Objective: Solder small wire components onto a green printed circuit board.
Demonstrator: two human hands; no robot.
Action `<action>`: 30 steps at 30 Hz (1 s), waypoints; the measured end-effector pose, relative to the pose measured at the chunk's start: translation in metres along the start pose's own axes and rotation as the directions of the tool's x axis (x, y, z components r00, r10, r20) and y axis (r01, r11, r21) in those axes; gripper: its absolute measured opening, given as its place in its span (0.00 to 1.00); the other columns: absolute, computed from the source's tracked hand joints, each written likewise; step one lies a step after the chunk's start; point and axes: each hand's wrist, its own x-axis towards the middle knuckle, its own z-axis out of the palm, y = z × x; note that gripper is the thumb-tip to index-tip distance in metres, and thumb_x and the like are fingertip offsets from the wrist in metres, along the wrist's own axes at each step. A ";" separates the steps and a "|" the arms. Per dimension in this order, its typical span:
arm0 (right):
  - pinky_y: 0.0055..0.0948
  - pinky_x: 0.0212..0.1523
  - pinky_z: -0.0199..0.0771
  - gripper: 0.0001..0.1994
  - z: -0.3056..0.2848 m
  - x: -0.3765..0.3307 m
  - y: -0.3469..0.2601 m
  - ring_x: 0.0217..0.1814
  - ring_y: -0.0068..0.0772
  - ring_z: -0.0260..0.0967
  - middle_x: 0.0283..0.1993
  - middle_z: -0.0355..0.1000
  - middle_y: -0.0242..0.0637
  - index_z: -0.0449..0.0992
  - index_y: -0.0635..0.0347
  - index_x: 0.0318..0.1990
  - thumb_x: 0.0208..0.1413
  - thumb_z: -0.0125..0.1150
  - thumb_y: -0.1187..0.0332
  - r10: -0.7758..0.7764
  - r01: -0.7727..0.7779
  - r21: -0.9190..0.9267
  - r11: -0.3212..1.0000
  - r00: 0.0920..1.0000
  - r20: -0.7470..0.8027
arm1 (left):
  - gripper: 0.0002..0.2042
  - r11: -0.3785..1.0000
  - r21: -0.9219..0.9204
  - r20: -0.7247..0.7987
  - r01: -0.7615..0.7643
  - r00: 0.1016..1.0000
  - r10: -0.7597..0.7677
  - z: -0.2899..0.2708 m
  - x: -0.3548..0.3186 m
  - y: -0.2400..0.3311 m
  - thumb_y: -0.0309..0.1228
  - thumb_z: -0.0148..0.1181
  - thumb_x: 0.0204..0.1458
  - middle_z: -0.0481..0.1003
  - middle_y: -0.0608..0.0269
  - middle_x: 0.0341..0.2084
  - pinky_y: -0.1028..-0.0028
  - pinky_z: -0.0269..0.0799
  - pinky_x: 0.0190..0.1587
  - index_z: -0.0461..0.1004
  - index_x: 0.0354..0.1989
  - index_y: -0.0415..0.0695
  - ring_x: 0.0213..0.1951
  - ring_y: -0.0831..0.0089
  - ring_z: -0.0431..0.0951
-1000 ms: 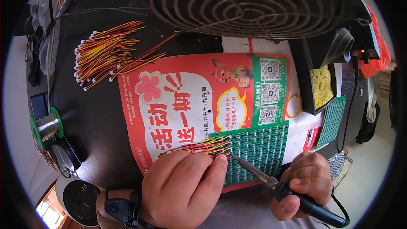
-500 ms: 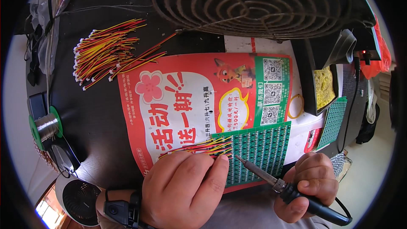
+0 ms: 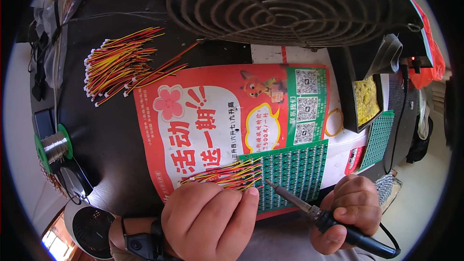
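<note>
My right hand [image 3: 349, 215] is wrapped around the dark handle of a soldering iron [image 3: 314, 212]. The iron's tip sits over the green circuit board panel [image 3: 295, 176], near its left wire ends. At that same edge my left hand [image 3: 210, 220] is closed, its fingertips pinching a thin wire against the board; most of the wire is hidden under the fingers. A row of red, yellow and black wires [image 3: 224, 174] runs from the board's left edge back beneath my left hand. The panel lies on a red and white printed sheet [image 3: 208, 96].
A pile of connector wires [image 3: 118, 65] lies far left, below a round fan grille [image 3: 275, 14]. A solder spool [image 3: 54, 146] stands at the left edge. Right of the sheet are a yellow sponge in a black tray [image 3: 367, 101] and another green panel [image 3: 378, 137].
My left fingertips have slid a little nearer along the board's edge, uncovering more of the wires. The iron stays close to the same spot. The whole view has shifted slightly.
</note>
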 end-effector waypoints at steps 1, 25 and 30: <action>0.22 0.17 0.49 0.13 0.001 0.000 0.000 0.18 0.22 0.54 0.20 0.59 0.30 0.66 0.59 0.30 0.53 0.60 0.60 -0.002 0.002 0.007 1.000 1.000 0.005 | 0.15 0.989 0.004 0.026 0.149 0.989 -0.149 -0.001 -0.002 0.015 0.17 0.65 0.34 0.73 0.60 0.23 0.71 0.67 0.23 0.81 0.35 0.36 0.23 0.66 0.72; 0.21 0.15 0.52 0.14 0.002 0.000 -0.001 0.17 0.22 0.56 0.19 0.60 0.30 0.67 0.60 0.30 0.53 0.61 0.59 0.009 -0.008 -0.034 0.999 1.000 0.029 | 0.15 0.989 -0.023 0.075 0.145 0.987 -0.143 0.000 -0.005 0.013 0.18 0.64 0.34 0.73 0.62 0.23 0.70 0.65 0.23 0.80 0.36 0.36 0.23 0.66 0.71; 0.21 0.15 0.53 0.15 0.004 -0.002 0.000 0.16 0.22 0.56 0.19 0.60 0.31 0.66 0.60 0.30 0.55 0.60 0.58 0.016 -0.015 -0.056 0.998 1.000 0.005 | 0.15 0.990 -0.027 0.074 0.141 0.988 -0.138 0.001 -0.004 0.013 0.18 0.64 0.33 0.72 0.61 0.23 0.70 0.65 0.23 0.80 0.36 0.36 0.23 0.66 0.71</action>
